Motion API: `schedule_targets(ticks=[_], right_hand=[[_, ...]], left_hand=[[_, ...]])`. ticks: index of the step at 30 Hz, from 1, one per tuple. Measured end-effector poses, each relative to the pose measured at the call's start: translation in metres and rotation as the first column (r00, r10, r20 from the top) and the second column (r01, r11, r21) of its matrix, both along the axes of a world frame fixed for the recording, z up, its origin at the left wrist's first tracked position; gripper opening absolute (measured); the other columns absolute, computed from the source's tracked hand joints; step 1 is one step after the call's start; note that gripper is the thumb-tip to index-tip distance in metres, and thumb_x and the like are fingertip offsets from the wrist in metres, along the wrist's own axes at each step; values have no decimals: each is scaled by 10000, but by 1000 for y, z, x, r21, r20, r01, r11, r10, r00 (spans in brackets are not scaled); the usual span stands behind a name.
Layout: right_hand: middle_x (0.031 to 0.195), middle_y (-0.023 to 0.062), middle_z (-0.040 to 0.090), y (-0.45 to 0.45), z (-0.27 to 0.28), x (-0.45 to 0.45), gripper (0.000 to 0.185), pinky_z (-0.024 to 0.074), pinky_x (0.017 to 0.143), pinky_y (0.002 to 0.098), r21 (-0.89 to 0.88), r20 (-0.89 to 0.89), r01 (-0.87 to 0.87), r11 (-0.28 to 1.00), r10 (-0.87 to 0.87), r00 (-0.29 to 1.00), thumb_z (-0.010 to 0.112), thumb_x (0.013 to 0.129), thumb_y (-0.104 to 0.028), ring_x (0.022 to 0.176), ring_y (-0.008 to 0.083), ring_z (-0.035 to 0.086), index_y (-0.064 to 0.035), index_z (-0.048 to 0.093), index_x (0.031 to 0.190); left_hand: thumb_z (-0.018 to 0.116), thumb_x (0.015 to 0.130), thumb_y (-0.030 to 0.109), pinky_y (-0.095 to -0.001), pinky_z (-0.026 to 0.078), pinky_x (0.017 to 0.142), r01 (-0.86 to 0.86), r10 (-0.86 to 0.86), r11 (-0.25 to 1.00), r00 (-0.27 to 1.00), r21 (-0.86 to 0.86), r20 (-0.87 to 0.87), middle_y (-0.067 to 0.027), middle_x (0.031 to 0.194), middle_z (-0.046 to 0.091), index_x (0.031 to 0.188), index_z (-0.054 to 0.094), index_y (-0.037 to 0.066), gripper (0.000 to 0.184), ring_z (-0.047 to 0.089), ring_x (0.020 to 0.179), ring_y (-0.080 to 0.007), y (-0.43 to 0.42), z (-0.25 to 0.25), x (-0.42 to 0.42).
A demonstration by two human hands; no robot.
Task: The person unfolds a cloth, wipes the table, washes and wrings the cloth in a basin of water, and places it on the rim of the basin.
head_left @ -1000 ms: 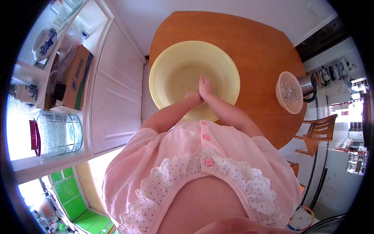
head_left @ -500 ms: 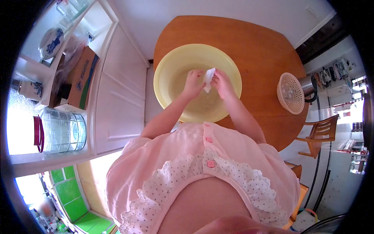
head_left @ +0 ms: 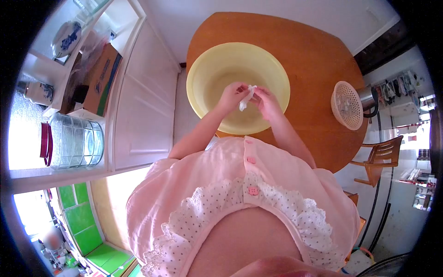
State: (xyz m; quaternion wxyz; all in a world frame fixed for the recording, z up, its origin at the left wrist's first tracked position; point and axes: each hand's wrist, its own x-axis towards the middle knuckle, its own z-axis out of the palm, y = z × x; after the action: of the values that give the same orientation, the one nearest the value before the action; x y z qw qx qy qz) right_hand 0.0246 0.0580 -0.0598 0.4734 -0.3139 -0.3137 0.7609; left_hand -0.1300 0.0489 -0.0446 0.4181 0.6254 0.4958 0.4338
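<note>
A large pale yellow basin (head_left: 196,99) stands on the wooden table in front of me. Above its near half I hold a small white cloth (head_left: 245,102) that hangs down, looking thin and crumpled; its exact kind is hard to tell. My left hand (head_left: 234,94) pinches the cloth from the left side, fingers curled. From the right, my right hand (head_left: 266,100) grips its upper end between thumb and fingers. Both hands are close together over the basin, whose bottom is partly hidden by them.
The brown table (head_left: 314,55) reaches past the basin to the right, bearing a cream plastic colander (head_left: 340,105) and a dark metal kettle (head_left: 368,99). A wooden chair (head_left: 380,157) is at the right. White shelves on the left hold a cardboard box (head_left: 104,78) and a glass jar (head_left: 76,141).
My hands have come closer together, and the white cloth is now bunched at the top and slanting down to the left. The view has shifted slightly.
</note>
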Motion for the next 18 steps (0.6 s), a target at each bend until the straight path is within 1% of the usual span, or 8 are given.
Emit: schedule_targets(ticks=[2,3,5,8,11,14,17,18], right_hand=[[945,97,539,0,-3,3,215,466,728,307,8,6,21,1000,-21,1000,516,810,-159,841,191,549,-7,483,959],[943,99,532,1,0,4,218,467,726,309,12,56,71,997,-72,996,501,819,-162,843,195,548,-7,467,969],[938,103,518,3,6,5,223,470,721,314,26,153,170,985,-172,973,471,838,-166,846,203,548,-6,437,988],[922,101,493,9,4,12,219,477,699,321,164,291,243,956,-282,914,439,854,-169,832,205,551,-11,400,1001],[911,103,474,3,19,3,211,488,657,314,188,262,251,950,-295,919,412,866,-178,793,196,556,-21,370,1002],[908,112,473,11,-3,-2,217,494,629,306,335,369,179,925,-304,878,393,874,-182,756,190,560,-29,340,1017],[858,96,485,4,14,-12,187,491,607,291,213,244,326,921,-373,895,381,878,-185,721,170,549,-46,350,999],[846,93,487,4,15,-12,181,489,602,286,159,205,371,915,-398,894,382,877,-187,712,167,544,-50,354,992]], left_hand=[[515,777,137,-274,432,656,28,-28,1000,996,1,86,-46,788,545,855,525,14,146,534,734,-156,7,-19,-6],[499,781,126,-279,434,670,12,3,997,977,-70,213,-49,806,542,872,515,20,140,536,743,-161,9,-23,-8],[467,789,103,-287,438,696,10,88,977,891,-214,445,-56,841,535,908,496,33,141,539,761,-171,13,-30,-10],[445,800,98,-294,441,720,19,165,943,842,-334,514,-59,870,522,956,464,40,168,534,777,-165,11,-14,-19],[468,800,103,-282,437,712,145,220,893,686,-426,694,-58,853,520,970,459,37,182,528,780,-151,11,-8,-15],[498,801,121,-276,439,684,2,152,954,857,-298,492,-55,853,528,973,473,40,192,528,772,-146,3,-8,5],[524,798,142,-254,435,655,7,154,936,891,-353,427,-52,864,540,992,487,43,221,528,758,-132,5,-5,4],[526,799,154,-251,434,643,80,131,930,839,-358,528,-51,861,544,991,492,42,225,528,749,-124,5,-5,3]])
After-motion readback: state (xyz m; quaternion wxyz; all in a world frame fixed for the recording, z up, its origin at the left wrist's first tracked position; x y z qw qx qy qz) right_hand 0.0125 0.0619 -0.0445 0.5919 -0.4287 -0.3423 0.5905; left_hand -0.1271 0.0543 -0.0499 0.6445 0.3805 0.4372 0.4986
